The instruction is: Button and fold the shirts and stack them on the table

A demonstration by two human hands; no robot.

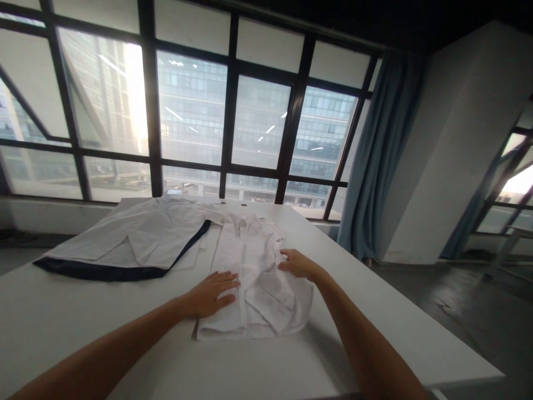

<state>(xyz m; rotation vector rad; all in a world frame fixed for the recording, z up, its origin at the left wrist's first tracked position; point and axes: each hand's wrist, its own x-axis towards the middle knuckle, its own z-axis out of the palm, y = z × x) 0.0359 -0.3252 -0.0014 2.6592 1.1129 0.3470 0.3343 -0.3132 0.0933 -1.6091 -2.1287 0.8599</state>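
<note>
A white shirt lies partly folded on the white table, its collar end toward the window. My left hand rests flat on the shirt's left edge, fingers stretched out and pressing the cloth. My right hand lies on the shirt's right side, fingers curled onto the fabric near a folded sleeve. Both forearms reach in from the near edge.
A second white garment with a dark blue hem is spread on the table's far left. Large windows stand behind the table. A blue curtain hangs at the right, next to a white pillar. Dark floor lies right of the table.
</note>
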